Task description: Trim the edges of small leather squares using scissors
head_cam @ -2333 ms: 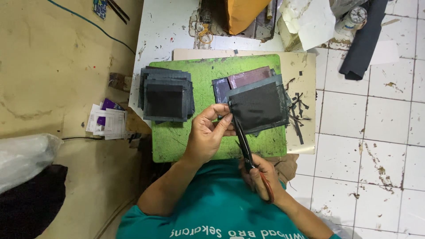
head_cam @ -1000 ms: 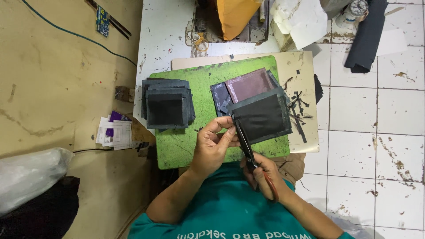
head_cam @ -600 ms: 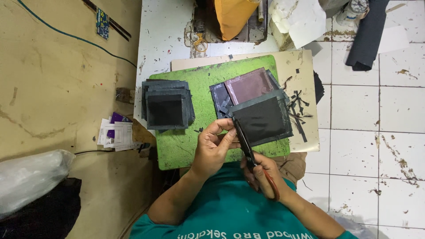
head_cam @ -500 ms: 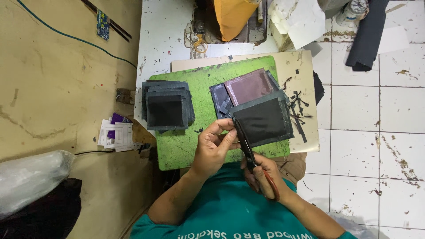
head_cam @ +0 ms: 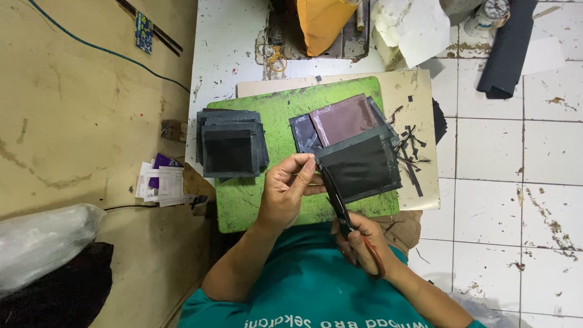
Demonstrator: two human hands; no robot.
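Two hands share the cut: left hand (head_cam: 285, 194) pinches the dark rectangular leather panel (head_cam: 359, 167) taut by its edge, while right hand (head_cam: 363, 243), grip closed through the handles, runs red-handled scissors (head_cam: 340, 206) along that edge.

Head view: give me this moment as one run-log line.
left hand: pinches dark sheet | right hand: scissors at sheet edge | green mat: dark stack

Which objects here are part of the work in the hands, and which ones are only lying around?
In use:
left hand
right hand
scissors
dark sheet
stack of dark sheets
green cutting mat

Lying about:
orange bag
paper slips
blue cable
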